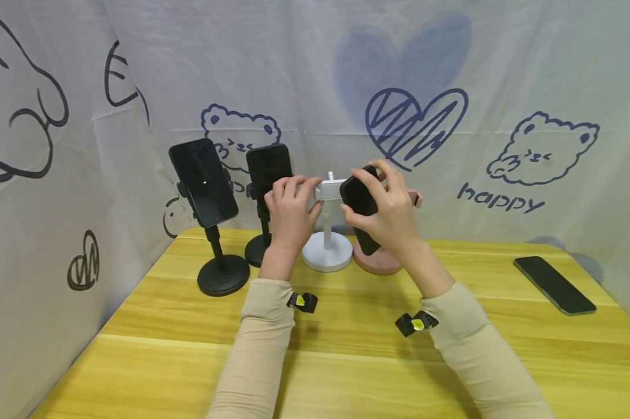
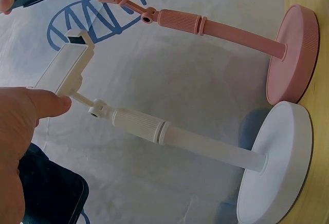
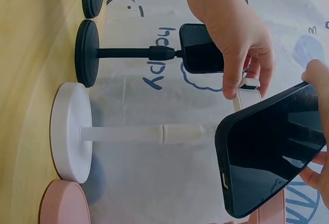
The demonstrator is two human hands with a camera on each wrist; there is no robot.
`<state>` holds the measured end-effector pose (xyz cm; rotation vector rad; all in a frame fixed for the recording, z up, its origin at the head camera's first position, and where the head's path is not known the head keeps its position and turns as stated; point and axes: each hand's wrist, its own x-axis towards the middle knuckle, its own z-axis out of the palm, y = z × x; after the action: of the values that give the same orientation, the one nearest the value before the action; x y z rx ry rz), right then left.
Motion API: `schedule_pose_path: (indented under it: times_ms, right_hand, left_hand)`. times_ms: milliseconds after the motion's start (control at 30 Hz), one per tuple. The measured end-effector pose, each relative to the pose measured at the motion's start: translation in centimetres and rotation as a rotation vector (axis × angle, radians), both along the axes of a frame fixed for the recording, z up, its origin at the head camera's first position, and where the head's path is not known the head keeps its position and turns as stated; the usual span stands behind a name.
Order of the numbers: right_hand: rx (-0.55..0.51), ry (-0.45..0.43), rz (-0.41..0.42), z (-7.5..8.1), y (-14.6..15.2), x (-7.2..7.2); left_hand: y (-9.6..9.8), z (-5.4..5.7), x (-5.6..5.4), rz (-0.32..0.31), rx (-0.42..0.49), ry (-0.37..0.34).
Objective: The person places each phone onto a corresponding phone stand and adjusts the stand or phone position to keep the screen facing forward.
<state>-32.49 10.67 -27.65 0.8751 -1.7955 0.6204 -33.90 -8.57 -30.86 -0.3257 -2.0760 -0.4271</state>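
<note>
My left hand [image 1: 290, 212] pinches one end of the clamp [image 2: 61, 70] on top of a white phone stand [image 1: 327, 256]. In the left wrist view the thumb lies along that clamp's lower edge. A black smartphone [image 3: 267, 147] is held by its edges in my right hand [image 1: 396, 212], tilted in front of the clamp's right end. Close behind it, a pink phone stand [image 2: 231, 36] stands beside the white one, partly hidden by the phone and the right hand in the head view.
Two black stands [image 1: 223, 274] [image 1: 254, 251] on the left each carry a phone [image 1: 205, 183] [image 1: 266, 166]. Another phone [image 1: 554, 285] lies flat on the wooden table [image 1: 346, 366] at the right. A printed cloth [image 1: 304, 70] hangs behind.
</note>
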Motion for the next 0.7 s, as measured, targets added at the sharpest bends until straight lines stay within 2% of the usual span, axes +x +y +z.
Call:
schedule_pose_path:
  times_ms: [700]
  right_hand:
    - [-0.043, -0.02, 0.038, 0.6, -1.3, -1.2]
  left_hand:
    - [-0.2, 0.0, 0.0, -0.004, -0.009, 0.0]
